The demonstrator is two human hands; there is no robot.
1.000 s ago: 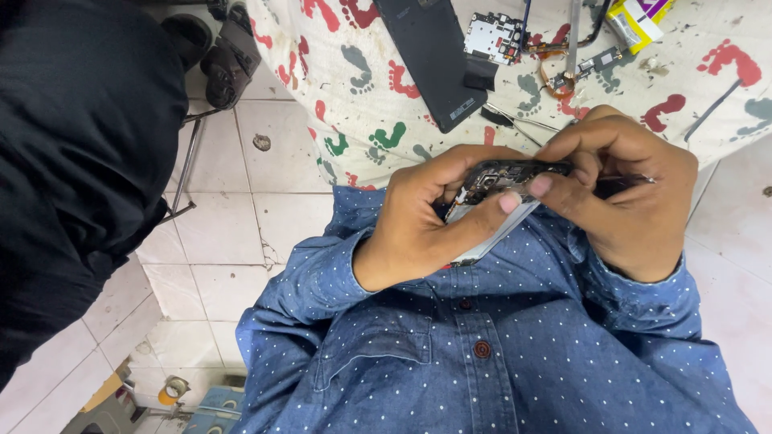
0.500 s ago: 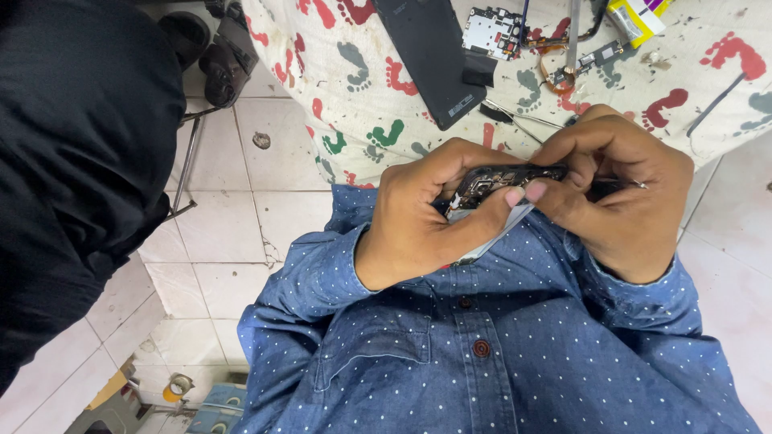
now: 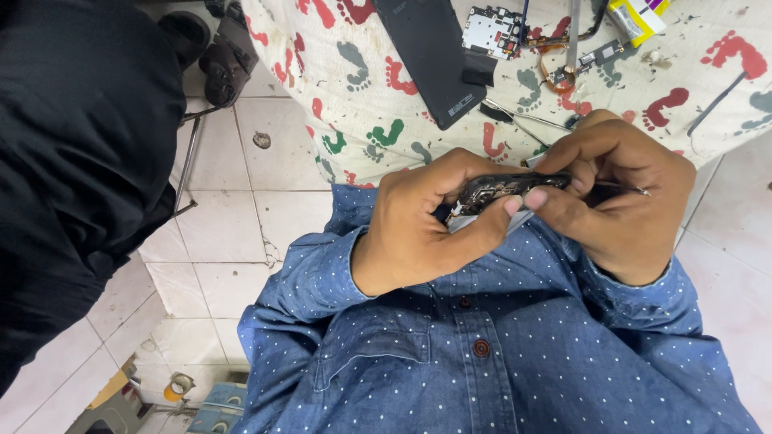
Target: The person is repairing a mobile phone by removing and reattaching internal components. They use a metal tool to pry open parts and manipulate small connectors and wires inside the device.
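Right between the two hands lies an opened phone frame [image 3: 503,193], dark, with small parts showing on its upper face. Its long axis runs roughly left to right across the view, slightly raised toward the right hand, and it sits just above the person's chest, against the blue dotted shirt [image 3: 482,354]. A pale edge of the frame shows beneath the left thumb.

The left hand [image 3: 426,225] wraps the frame from the left and below: its fingers curl over the far edge, and its thumb stretches flat along the near edge, so the hand is clamped around the frame. The right hand [image 3: 619,197] comes in from the right with the wrist bent and knuckles up; its thumb and forefinger press together on the frame's right end. A thin metal tool [image 3: 623,189] runs across the right hand's fingers, though how it is held cannot be told.

Beyond the hands spreads a cloth [image 3: 354,88] printed with coloured footprints. On it, past the left hand, lies a black phone panel [image 3: 430,56], tilted. Past the right hand lie a small circuit board [image 3: 492,30], loose cables and a yellow packet [image 3: 635,16]. Left of the left hand are white floor tiles [image 3: 233,233] and a dark garment [image 3: 80,161].
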